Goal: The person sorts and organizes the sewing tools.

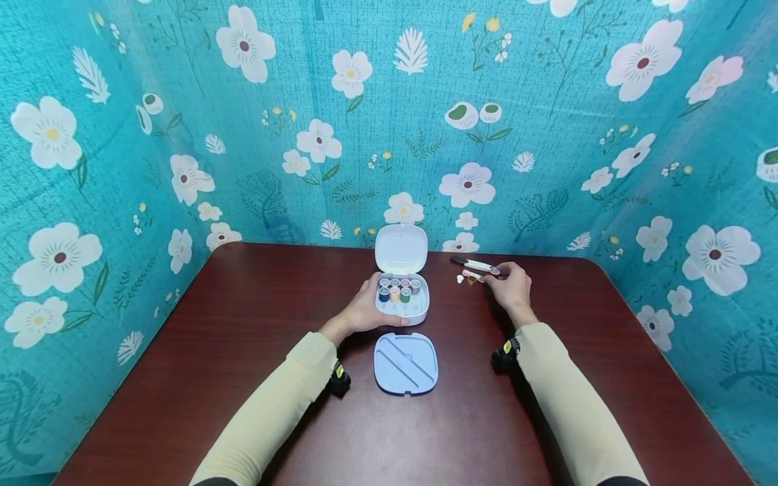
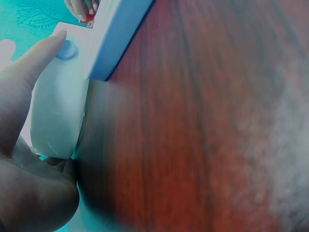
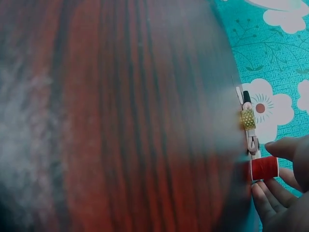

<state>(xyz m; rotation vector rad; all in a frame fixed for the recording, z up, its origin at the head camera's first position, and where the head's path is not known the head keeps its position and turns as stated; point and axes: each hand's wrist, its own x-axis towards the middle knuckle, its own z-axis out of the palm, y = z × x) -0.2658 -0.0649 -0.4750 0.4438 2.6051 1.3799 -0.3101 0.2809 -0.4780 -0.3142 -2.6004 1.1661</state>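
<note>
On dark wood table [image 1: 243, 378], floral teal walls [image 1: 121, 135]; left grip [image 1: 365, 312] clasps sewing box [image 1: 402, 305], right grip [image 1: 512, 287] pinches red spool [image 3: 264, 168].

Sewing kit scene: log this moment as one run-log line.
left hand: holds open sewing box | right hand: pinches red thread spool beside small tools | blue tray: on table, near box

Pale yellow long sleeves [image 1: 286, 398] cover both arms, and a black wrist camera [image 1: 338, 379] is strapped just behind each bare hand.

Bright even light; wrist views blurred, hazy.
</note>
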